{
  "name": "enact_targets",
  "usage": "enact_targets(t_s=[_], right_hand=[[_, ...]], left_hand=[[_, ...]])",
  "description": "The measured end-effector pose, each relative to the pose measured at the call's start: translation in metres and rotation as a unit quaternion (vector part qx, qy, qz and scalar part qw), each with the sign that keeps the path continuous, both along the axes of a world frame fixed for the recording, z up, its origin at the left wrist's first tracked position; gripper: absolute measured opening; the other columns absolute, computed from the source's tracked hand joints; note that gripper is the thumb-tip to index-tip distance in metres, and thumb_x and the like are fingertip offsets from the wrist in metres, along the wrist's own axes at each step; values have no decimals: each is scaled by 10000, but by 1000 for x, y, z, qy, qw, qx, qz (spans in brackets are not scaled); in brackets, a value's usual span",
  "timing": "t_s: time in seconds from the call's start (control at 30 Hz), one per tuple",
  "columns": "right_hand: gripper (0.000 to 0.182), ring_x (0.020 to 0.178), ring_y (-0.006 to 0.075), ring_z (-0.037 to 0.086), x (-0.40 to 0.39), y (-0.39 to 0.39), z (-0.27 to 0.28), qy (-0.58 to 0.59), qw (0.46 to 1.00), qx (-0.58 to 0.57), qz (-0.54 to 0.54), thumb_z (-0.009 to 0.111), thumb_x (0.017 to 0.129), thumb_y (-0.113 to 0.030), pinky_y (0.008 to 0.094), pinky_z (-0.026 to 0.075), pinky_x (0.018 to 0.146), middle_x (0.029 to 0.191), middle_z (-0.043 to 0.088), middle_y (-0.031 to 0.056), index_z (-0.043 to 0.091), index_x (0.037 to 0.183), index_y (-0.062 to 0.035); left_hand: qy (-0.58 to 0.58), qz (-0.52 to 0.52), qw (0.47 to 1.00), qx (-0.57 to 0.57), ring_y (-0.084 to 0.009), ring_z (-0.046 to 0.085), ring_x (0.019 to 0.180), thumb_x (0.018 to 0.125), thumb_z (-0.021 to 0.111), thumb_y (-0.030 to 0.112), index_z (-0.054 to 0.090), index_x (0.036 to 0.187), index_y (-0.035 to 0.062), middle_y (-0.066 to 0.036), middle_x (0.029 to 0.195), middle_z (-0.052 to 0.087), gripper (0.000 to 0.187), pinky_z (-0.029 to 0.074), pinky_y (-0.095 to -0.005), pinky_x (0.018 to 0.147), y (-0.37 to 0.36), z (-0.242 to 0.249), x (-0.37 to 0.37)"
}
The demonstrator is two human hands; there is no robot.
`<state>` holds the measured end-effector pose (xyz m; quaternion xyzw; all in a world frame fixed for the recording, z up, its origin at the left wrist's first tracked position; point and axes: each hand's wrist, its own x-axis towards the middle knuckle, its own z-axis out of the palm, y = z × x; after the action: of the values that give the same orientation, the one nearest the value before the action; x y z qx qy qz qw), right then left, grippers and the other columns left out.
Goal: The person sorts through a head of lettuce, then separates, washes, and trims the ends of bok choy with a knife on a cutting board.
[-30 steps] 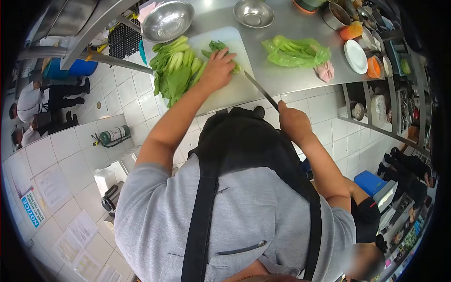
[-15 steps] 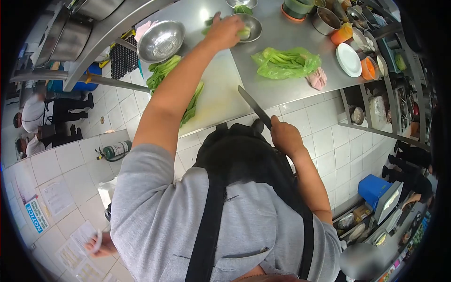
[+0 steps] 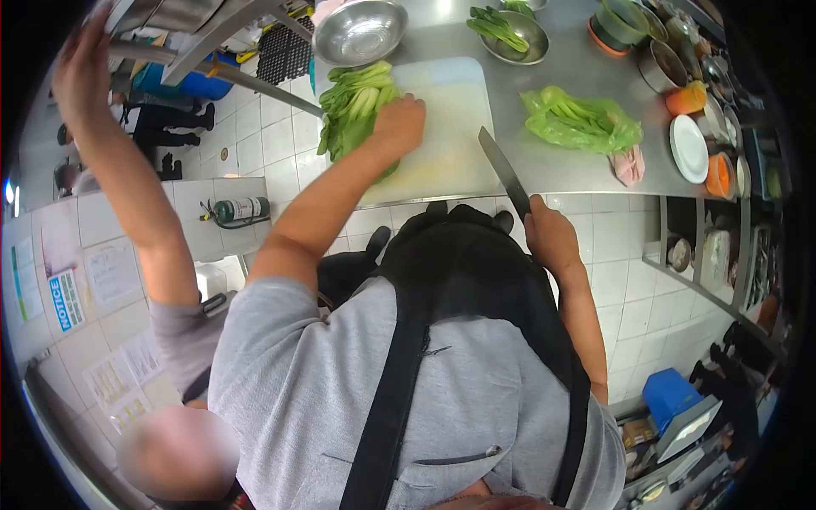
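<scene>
My right hand [image 3: 553,235] is wrapped round the handle of a kitchen knife [image 3: 505,172], its blade pointing up and left beside the cutting board's right edge. On the white cutting board [image 3: 455,110] lies a pile of leafy greens [image 3: 353,106] with pale stalks. My left hand [image 3: 399,125] is at the pile's right side with its fingers curled in; whether stalks are in its grip is hidden. Beyond the board, a metal bowl [image 3: 534,53] holds cut greens [image 3: 500,30]. To the right, more greens lie in a green plastic bag [image 3: 580,121].
A large metal bowl [image 3: 360,32] stands behind the board. A pink cloth [image 3: 627,166], a white plate [image 3: 688,149] and several containers line the right side. On my left, another person's raised arm [image 3: 127,170] reaches up near the shelf frame [image 3: 246,81].
My left hand has moved from the metal bowl back to the greens on the board. Greens now rest in that bowl. Another person's arm has come up on the left. The knife stays in my right hand.
</scene>
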<state>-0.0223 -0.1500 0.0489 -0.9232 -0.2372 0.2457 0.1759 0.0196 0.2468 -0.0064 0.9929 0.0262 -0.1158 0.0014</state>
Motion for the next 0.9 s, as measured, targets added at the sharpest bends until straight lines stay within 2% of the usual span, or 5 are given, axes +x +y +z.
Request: enact_targets(t_s=[0.23, 0.47, 0.6, 0.67, 0.9], right_hand=[[262, 938, 550, 745, 16, 35, -11, -11, 999, 30, -2, 595, 1102, -198, 668, 572, 850, 961, 769, 322, 576, 1272, 0], [264, 977, 572, 727, 24, 37, -24, 24, 997, 59, -41, 588, 1098, -208, 679, 550, 889, 988, 763, 338, 580, 1246, 10], [241, 969, 571, 726, 17, 39, -21, 17, 996, 66, -57, 593, 1094, -204, 680, 549, 887, 985, 759, 343, 576, 1210, 7], [231, 960, 569, 726, 14, 41, -22, 17, 996, 68, -49, 596, 1096, -206, 681, 548, 883, 977, 758, 340, 571, 1189, 4], [197, 953, 532, 753, 2, 41, -18, 19, 994, 100, -48, 623, 1085, -163, 661, 578, 886, 960, 774, 293, 584, 1180, 5]], left_hand=[[-26, -37, 993, -109, -419, 730, 1140, 833, 804, 110, 674, 1238, 32, -199, 1189, 753, 433, 599, -493, 955, -34, 28, -25], [-40, 30, 746, -664, -134, 676, 1189, 1048, 755, -19, 608, 1355, 61, -32, 1284, 715, 350, 558, -340, 1035, -31, 2, -25], [32, 76, 769, -634, -178, 680, 1208, 1016, 791, 26, 635, 1339, 46, -76, 1287, 723, 359, 544, -356, 1059, -40, -16, -24], [-55, -1, 909, -412, -295, 704, 1180, 996, 797, 89, 666, 1315, 35, -143, 1269, 719, 349, 547, -409, 1054, -47, -26, -30], [-86, -18, 925, -371, -463, 665, 1148, 967, 771, 113, 682, 1255, 29, -216, 1174, 685, 313, 538, -528, 995, -62, -6, -34]])
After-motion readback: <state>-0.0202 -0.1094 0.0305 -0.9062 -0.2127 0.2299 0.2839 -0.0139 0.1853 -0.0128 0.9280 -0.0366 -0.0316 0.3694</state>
